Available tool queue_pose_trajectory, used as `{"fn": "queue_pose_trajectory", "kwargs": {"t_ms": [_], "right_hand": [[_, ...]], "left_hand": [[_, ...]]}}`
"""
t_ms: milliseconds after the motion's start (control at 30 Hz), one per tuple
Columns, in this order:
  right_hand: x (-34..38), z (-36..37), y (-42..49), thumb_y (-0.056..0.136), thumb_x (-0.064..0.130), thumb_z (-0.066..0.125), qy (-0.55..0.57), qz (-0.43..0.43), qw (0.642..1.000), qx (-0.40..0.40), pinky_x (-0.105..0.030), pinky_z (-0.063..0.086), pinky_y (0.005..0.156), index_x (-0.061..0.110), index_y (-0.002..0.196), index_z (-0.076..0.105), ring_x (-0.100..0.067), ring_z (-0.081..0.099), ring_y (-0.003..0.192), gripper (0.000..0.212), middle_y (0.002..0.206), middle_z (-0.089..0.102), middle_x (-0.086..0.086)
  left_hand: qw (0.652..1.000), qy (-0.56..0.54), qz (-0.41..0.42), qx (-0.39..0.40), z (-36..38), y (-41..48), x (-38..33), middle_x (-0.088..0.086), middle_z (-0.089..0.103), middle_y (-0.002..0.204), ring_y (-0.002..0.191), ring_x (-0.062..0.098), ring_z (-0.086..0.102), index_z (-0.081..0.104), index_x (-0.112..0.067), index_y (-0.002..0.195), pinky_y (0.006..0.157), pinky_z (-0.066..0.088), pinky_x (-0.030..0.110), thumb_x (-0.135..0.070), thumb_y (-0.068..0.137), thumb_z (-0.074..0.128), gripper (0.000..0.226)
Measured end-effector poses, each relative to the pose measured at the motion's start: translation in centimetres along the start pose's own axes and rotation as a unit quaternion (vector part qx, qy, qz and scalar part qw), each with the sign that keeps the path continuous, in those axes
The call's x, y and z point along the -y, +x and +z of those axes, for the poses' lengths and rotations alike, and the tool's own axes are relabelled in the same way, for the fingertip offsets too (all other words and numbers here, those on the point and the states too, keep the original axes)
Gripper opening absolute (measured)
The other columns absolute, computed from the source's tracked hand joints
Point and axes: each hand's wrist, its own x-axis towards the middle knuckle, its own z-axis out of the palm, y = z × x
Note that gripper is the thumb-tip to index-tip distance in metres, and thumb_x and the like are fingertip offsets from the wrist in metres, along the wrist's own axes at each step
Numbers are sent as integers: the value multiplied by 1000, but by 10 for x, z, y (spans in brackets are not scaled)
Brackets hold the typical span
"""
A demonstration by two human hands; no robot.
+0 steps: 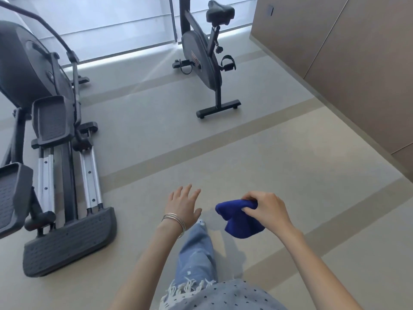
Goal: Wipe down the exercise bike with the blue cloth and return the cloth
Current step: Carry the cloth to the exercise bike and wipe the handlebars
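Down in front of us, above the pale striped floor (279, 153), our right hand (267, 211) pinches the blue cloth (239, 220) by its upper edge, thumb and fingers closed on a bunched fold while the rest droops below in a soft pouch. Our left hand (183, 203) hangs beside it with fingers spread, holding nothing and not touching the cloth; thin bangles (174, 221) ring that wrist.

We judge the cloth light and limp: it sags wherever it is not gripped, so it will follow the shape of whatever we press it against, though a pinch at one edge gives little wiping surface. Better to gather it flat across the palm, or fold it once with the free hand, before pressing it to the frame.

Ahead and well apart from our hands stands the exercise bike (205, 61), upright on its floor bar, its saddle (220, 11) at the top and a strapped pedal (228, 62) on the side facing the panelled wall (357, 52). An elliptical trainer (51, 130) fills the left side of the view. By our reckoning no wiping has begun; we must first close the gap to the bike. Where the cloth belongs afterwards is not shown.
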Motion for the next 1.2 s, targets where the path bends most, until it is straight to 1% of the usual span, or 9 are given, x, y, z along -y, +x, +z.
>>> {"fn": "queue_pose_trajectory", "kwargs": {"t_ms": [133,333,500,600,700,833,933,1100,1200], "right_hand": [[22,-23,67,70,24,60,-2,8,1000,-17,-24,45,62,35,84,64,-10,60,75,18,81,68,17],[55,-52,164,72,22,60,-13,2,999,-41,-27,47,68,32,88,65,-13,60,80,20,86,68,16],[63,-57,217,72,21,60,-6,6,999,-33,-25,45,65,32,87,65,-12,60,78,19,85,69,15],[62,-61,250,72,23,61,4,13,1000,-19,-26,47,66,32,87,65,-12,60,77,17,84,69,14],[57,-65,288,73,26,61,7,8,1000,4,-26,47,67,33,87,65,-10,61,79,17,85,69,16],[54,-80,351,71,26,60,-8,-4,1000,17,-21,39,62,35,86,64,-9,60,78,18,84,69,17],[55,-99,406,70,24,60,-8,-17,1000,13,-19,37,59,35,86,64,-9,60,78,20,84,69,18],[60,-143,490,71,22,63,-9,-46,999,-3,-20,35,63,33,91,65,-9,60,82,23,90,68,17],[58,-160,536,72,20,62,-18,-64,998,14,-20,37,64,31,93,65,-10,60,83,23,92,68,15]], "left_hand": [[1000,-6,7,-9,-39,67,24,4,16,156,141,28,17,19,-27,145,115,17,40,-44,91,43,61],[999,-10,28,-43,-90,155,53,4,18,155,141,27,18,21,-28,144,114,16,38,-44,90,44,60],[999,5,29,-28,-107,202,72,4,18,155,141,27,18,20,-29,144,114,17,39,-46,90,43,61],[1000,14,24,-11,-113,232,81,4,18,155,141,27,18,20,-28,144,114,17,39,-46,90,43,61],[1000,7,12,-3,-122,264,83,4,17,155,141,27,17,19,-28,145,115,17,40,-46,90,43,62],[1000,8,3,3,-144,314,85,4,17,155,141,27,17,17,-28,145,115,18,39,-46,90,42,63],[1000,9,-11,-1,-166,357,88,4,17,155,141,27,17,16,-28,145,114,18,39,-45,91,42,63],[1000,-5,-25,-10,-210,434,85,5,16,156,141,29,16,16,-27,145,115,17,40,-43,91,43,62],[999,-20,-33,-20,-231,476,74,5,17,155,141,30,16,16,-27,145,115,17,41,-43,91,43,63]]}}
